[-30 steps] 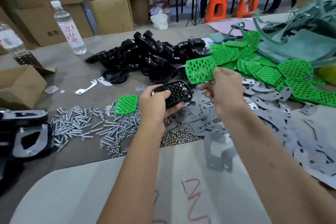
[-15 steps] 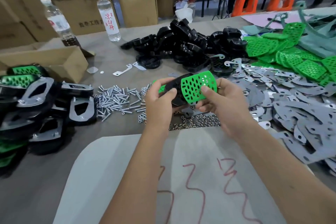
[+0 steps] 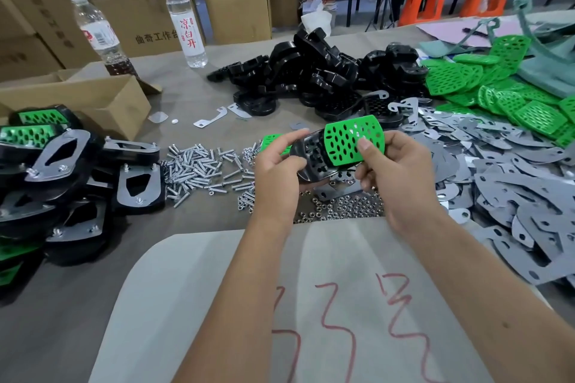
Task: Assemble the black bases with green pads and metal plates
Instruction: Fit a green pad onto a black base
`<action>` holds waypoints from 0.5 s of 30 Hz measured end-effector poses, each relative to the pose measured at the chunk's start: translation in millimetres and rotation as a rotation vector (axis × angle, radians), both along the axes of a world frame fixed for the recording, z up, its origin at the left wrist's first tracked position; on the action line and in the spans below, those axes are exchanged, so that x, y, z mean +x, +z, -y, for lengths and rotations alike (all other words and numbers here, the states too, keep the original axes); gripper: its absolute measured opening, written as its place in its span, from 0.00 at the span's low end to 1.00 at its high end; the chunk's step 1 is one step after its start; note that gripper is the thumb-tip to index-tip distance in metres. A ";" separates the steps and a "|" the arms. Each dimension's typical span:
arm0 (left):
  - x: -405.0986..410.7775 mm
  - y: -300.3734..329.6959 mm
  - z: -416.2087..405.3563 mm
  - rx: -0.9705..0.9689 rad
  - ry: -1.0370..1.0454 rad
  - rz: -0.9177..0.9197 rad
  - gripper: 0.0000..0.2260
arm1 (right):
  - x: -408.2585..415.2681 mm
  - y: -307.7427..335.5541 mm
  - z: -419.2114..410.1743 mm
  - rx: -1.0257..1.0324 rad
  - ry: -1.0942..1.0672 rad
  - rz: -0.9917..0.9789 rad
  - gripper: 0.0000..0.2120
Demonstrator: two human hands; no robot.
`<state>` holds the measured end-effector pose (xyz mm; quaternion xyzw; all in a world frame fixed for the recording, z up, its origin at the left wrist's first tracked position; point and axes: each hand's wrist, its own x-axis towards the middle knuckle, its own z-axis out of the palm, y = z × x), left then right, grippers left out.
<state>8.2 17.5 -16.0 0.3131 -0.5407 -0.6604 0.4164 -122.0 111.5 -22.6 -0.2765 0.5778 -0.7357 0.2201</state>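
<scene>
1. Your left hand [image 3: 280, 165] grips the black base [image 3: 312, 162] from its left end, fingers curled round it, above the counter [image 3: 186, 93] and the screws [image 3: 199, 165].
2. Your right hand [image 3: 395, 168] pinches the green pad [image 3: 348, 141], thumb on its face, fingers behind.
3. Key relation: pad lies over the base's right part, tilted, not yet seated; both long axes run roughly left to right.
4. Judgement: next, line up the holes and press the pad down flat with the right hand, which is nearer.
5. Plates [image 3: 513, 190] lie to your right, well within reach; wrists raised, forearms converging.
</scene>
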 end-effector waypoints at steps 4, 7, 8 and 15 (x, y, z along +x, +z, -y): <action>-1.3 0.3 0.2 0.016 0.014 -0.001 0.23 | -0.9 1.3 -0.3 -0.005 0.041 -0.030 0.03; -1.2 2.1 -1.5 0.008 0.007 0.010 0.22 | 1.4 -2.8 2.0 0.064 0.095 -0.151 0.03; -1.0 2.5 -2.2 -0.004 0.001 0.018 0.22 | 2.0 -4.7 3.2 0.100 0.079 -0.187 0.03; 0.2 2.9 -4.3 -0.045 0.000 0.037 0.22 | -0.5 -10.3 4.6 0.172 0.027 -0.203 0.05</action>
